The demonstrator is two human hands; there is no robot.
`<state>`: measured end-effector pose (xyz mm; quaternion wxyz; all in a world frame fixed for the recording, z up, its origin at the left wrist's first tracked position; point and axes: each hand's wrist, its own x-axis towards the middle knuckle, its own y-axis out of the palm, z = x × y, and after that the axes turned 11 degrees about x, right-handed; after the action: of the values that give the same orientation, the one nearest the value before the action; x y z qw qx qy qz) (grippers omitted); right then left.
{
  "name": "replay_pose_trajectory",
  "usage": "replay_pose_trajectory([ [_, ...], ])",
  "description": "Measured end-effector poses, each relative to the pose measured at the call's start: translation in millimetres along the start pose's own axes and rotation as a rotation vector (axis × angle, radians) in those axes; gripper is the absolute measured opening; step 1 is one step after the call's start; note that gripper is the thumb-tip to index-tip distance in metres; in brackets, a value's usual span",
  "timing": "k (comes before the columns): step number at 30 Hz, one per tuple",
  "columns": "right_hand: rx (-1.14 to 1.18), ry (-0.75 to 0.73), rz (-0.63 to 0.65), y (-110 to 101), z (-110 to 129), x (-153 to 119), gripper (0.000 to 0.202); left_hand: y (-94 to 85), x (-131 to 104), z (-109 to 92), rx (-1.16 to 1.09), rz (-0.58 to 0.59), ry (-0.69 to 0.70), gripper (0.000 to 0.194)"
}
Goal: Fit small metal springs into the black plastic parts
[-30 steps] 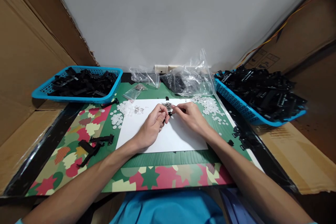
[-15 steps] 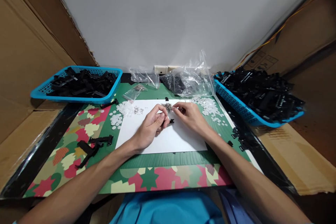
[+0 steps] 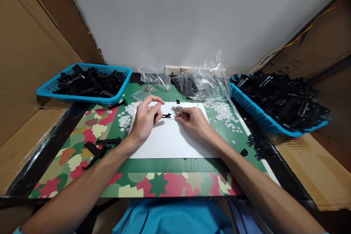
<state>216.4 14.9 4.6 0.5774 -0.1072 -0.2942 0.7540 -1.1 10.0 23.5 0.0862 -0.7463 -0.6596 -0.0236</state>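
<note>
Firm hold, light touch

Left hand (image 3: 146, 117) grips a black part (image 3: 166, 116), its end jutting over the paper (image 3: 170, 142); right hand (image 3: 194, 120) pinches a thin rod (image 3: 178, 113) near the metal bits (image 3: 177, 108). A steady part and light rod should avoid scattering.

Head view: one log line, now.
left hand: holds black part | right hand: pinches thin item beside small metal pieces | surface: white sheet

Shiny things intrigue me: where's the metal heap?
In the head view, the metal heap lies centrally, toward the far edge of the white sheet, beside the right hand.
</note>
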Motion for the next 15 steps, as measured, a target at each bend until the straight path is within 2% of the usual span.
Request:
replay_pose_trajectory([
  [4, -0.05, -0.01, 0.069, 0.6, -0.3, -1.4, 0.015, 3.4, -0.8, 4.5, 0.104, 0.021, -0.025, 0.011],
  [8, -0.139, -0.05, 0.047, 2.2, 1.8, -5.3, 0.018, 2.1, 0.6, 5.7, 0.148, 0.009, -0.032, 0.01],
  [12, -0.068, -0.062, -0.003, 2.7, 2.8, -6.0, 0.014, 0.3, 0.5, 2.7, 0.166, -0.029, -0.021, 0.009],
  [15, -0.005, -0.061, 0.016, 2.8, 2.4, -4.5, 0.014, 0.8, 0.5, 1.5, 0.169, -0.031, -0.025, 0.009],
])
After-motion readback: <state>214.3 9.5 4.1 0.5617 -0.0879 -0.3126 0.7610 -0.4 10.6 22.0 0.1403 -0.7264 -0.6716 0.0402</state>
